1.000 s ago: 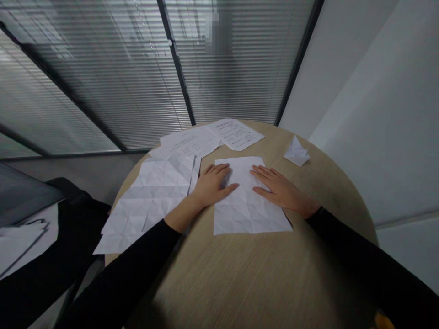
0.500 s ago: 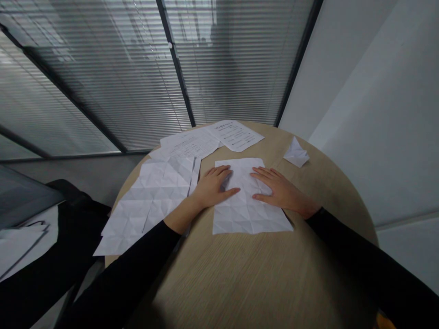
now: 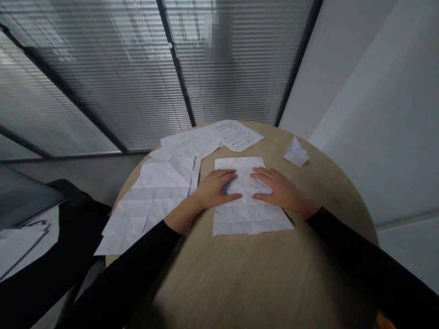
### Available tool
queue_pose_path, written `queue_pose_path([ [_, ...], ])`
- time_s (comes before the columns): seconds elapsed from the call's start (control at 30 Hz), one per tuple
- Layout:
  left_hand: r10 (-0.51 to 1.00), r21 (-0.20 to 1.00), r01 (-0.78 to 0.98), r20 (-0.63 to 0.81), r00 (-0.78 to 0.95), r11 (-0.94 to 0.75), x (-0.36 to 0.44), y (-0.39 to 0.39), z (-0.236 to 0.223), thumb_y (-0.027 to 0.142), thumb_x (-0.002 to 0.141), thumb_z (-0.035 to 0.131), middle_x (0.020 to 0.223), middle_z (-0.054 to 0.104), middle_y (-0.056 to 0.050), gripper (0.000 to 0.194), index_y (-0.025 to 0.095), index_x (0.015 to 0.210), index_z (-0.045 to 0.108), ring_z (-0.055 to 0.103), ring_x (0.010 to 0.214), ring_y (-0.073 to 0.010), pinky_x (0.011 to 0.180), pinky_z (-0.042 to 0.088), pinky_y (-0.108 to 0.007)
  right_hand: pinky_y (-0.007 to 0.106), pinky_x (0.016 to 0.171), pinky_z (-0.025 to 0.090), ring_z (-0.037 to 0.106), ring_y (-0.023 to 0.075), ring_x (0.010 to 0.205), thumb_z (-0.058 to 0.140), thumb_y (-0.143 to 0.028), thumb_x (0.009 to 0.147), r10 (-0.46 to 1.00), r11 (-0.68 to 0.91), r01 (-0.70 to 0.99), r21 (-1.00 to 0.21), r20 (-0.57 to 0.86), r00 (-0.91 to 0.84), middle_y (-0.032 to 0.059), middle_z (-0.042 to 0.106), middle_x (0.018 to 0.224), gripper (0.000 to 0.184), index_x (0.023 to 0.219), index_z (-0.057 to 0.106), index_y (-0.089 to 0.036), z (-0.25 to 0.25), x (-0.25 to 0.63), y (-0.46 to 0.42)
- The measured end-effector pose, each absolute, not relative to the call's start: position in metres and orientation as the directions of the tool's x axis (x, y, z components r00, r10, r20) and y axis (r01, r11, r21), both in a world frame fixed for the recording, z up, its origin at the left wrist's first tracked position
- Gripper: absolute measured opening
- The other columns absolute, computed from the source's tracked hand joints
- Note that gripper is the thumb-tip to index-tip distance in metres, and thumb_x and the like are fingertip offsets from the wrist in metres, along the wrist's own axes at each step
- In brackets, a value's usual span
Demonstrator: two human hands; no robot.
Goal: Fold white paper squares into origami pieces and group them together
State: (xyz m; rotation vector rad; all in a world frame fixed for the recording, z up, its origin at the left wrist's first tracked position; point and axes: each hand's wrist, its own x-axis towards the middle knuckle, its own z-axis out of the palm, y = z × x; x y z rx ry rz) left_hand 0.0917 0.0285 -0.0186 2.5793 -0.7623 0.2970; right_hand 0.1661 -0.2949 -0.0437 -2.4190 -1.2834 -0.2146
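A creased white sheet of paper lies flat on the round wooden table, its surface crossed by many fold lines. My left hand rests on its left side, fingers stretched out and pointing right. On the right side of the sheet lies my right hand, palm down with fingers apart. Neither hand grips anything; a strip of paper shows between the fingertips. Left of my left hand are more creased sheets, partly overlapped by my left forearm.
Printed pages lie at the table's far edge. A small folded paper shape stands at the far right. Glass panels with blinds rise behind the table, and a white wall is on the right. Papers on a dark surface are at lower left.
My left hand has slid slightly right and nearer to me over the sheet, its fingers a little closer to my right hand. My right hand has hardly moved.
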Motion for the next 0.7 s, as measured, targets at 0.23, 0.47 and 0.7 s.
queue_pose_path([
  [0.23, -0.477, 0.337, -0.582, 0.347, 0.808, -0.740, 0.0923, 0.0296, -0.0199, 0.073, 0.100, 0.081, 0.166, 0.067, -0.017, 0.076, 0.023, 0.156, 0.068, 0.066, 0.153, -0.0400, 0.131, 0.051, -0.065, 0.068, 0.138, 0.043, 0.052, 0.0388, 0.167, 0.077, -0.065, 0.106, 0.763, -0.494, 0.826, -0.273, 0.320, 0.562, 0.0126, 0.057, 0.179, 0.073, 0.169, 0.060, -0.033, -0.0452, 0.1670, -0.2952],
  [0.47, -0.482, 0.321, -0.593, 0.363, 0.797, -0.738, 0.0929, 0.0303, -0.0213, 0.073, 0.100, 0.081, 0.166, 0.068, -0.018, 0.075, 0.022, 0.155, 0.069, 0.067, 0.152, -0.0400, 0.130, 0.052, -0.065, 0.067, 0.136, 0.045, 0.055, 0.0391, 0.165, 0.079, -0.062, 0.106, 0.759, -0.493, 0.828, -0.265, 0.335, 0.559, 0.0140, 0.059, 0.177, 0.069, 0.165, 0.065, -0.030, -0.0425, 0.1645, -0.2935],
  [0.7, -0.488, 0.314, -0.590, 0.348, 0.801, -0.744, 0.0916, 0.0302, -0.0191, 0.071, 0.103, 0.079, 0.166, 0.068, -0.017, 0.070, 0.023, 0.153, 0.071, 0.066, 0.154, -0.0390, 0.132, 0.049, -0.065, 0.068, 0.135, 0.047, 0.060, 0.0393, 0.160, 0.083, -0.057, 0.105, 0.741, -0.477, 0.828, -0.294, 0.371, 0.559, 0.0117, 0.065, 0.171, 0.061, 0.158, 0.071, -0.032, -0.0376, 0.1618, -0.2923],
])
